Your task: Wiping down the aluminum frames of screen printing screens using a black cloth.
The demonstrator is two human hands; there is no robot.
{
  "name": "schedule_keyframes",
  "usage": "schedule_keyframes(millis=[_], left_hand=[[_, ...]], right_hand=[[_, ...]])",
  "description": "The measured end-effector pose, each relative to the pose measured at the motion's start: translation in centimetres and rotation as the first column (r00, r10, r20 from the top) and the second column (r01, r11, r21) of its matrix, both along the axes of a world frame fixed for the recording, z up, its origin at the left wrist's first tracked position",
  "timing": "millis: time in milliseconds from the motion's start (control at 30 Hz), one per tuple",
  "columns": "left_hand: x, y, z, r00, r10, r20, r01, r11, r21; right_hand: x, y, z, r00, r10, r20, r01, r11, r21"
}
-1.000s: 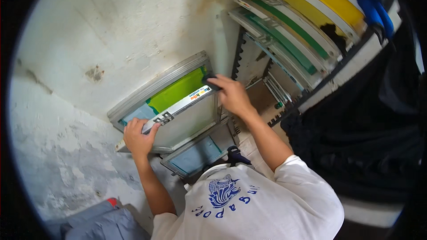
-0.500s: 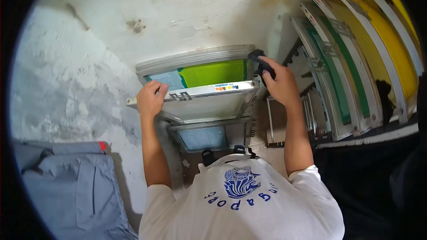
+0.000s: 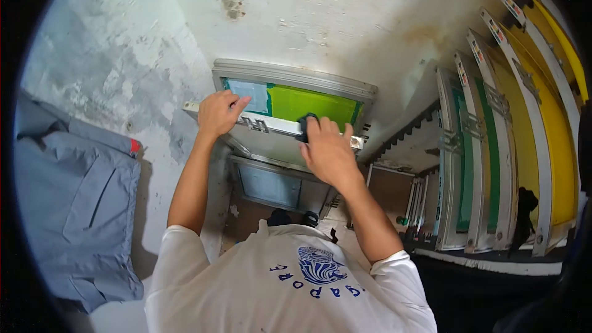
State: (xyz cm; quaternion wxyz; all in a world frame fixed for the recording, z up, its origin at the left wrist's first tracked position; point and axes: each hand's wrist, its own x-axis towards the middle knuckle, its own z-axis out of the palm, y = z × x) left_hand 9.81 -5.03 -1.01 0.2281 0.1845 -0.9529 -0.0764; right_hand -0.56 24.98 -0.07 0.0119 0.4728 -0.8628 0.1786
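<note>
My left hand (image 3: 222,113) is curled over the top edge of a metal-edged screen printing frame (image 3: 277,124), near its left end, with the thumb sticking out. My right hand (image 3: 333,153) grips a small black object (image 3: 305,124) against the same edge, right of centre; the fingers cover most of it, so its kind cannot be told. A hinge-like metal clip (image 3: 254,125) sits on that edge between my hands. Behind stands another screen printing frame (image 3: 296,76) with a lime-green and pale blue mesh, leaning on the wall.
To the right, a rack (image 3: 398,137) holds several upright screen frames (image 3: 487,148) with green and yellow mesh. Below stands a frame with blue mesh (image 3: 269,186). Grey trousers (image 3: 74,203) hang on the left wall, and a black cloth (image 3: 526,213) hangs by the rack.
My right hand has moved left and down, bringing the black object from beyond the frame's right end onto its top edge. My left hand stays on the frame. The view has shifted.
</note>
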Motion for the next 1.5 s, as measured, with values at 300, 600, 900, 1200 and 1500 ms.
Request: schedule_keyframes(millis=[300,600,900,1200,1500], left_hand=[[0.6,0.7,-0.4,0.999,-0.008,0.034,0.009,1.0,-0.012],[-1.8,-0.2,-0.1,0.991,-0.095,0.091,0.07,0.968,0.242],[-3.8,-0.2,2.2,0.93,-0.364,0.052,0.254,0.737,0.626],[-7.5,0.5,0.6,0.918,-0.396,-0.002,0.322,0.745,0.584],[-2.8,-4.5,5.3,0.854,-0.361,-0.376,0.51,0.43,0.745]], right_hand=[[-3.7,-5.0,-1.4,0.807,0.472,0.354,-0.341,0.863,-0.372],[-5.6,-8.7,-0.3,0.843,0.27,0.465,-0.091,0.924,-0.372],[-7.0,-10.0,0.2,0.889,0.222,0.4,-0.07,0.93,-0.361],[-8.6,-7.9,-0.1,0.703,0.384,0.599,0.036,0.821,-0.569],[-9.2,-8.3,0.0,0.737,0.307,0.602,0.216,0.737,-0.64]])
